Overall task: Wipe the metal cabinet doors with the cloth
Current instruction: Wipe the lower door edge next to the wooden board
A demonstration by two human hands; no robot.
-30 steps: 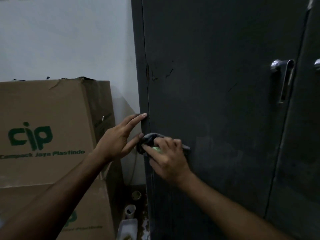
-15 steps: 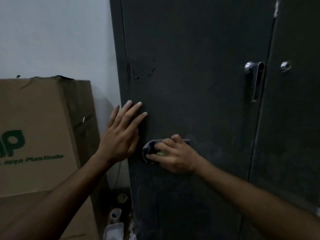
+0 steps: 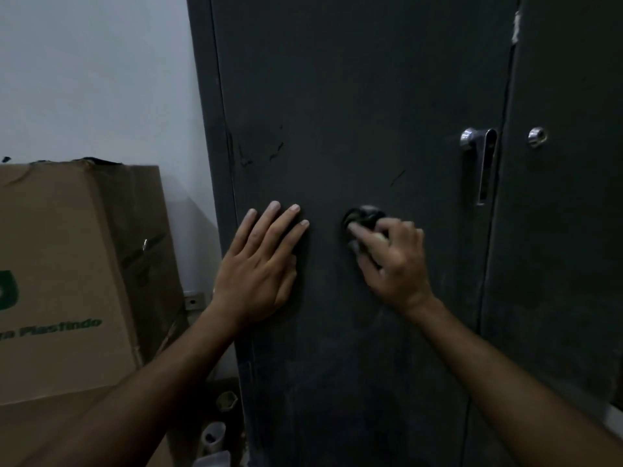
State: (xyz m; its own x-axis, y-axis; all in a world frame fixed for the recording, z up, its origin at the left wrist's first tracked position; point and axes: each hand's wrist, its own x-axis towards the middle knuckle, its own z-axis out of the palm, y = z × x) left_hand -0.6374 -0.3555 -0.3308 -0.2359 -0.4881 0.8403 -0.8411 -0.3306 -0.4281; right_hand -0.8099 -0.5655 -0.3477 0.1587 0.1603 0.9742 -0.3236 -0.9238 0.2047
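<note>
Dim grey wall backs the dark left door [image 3: 354,112], where the left hand [image 3: 259,267] presses flat with fingers straight while the right hand [image 3: 392,261] grips the cloth [image 3: 362,217] bunched against mid-door, soft and light, best held wadded in the palm.

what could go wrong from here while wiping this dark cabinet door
1. The right hand grips a small bunched cloth, so each pass likely covers a narrow strip and patches of the left door may get missed.
2. The dim light hides smears on the dark metal.
3. Wiping toward the handle could snag the cloth or knock the knuckles.
The left hand lies flat on the door, which may leave fresh prints.
</note>
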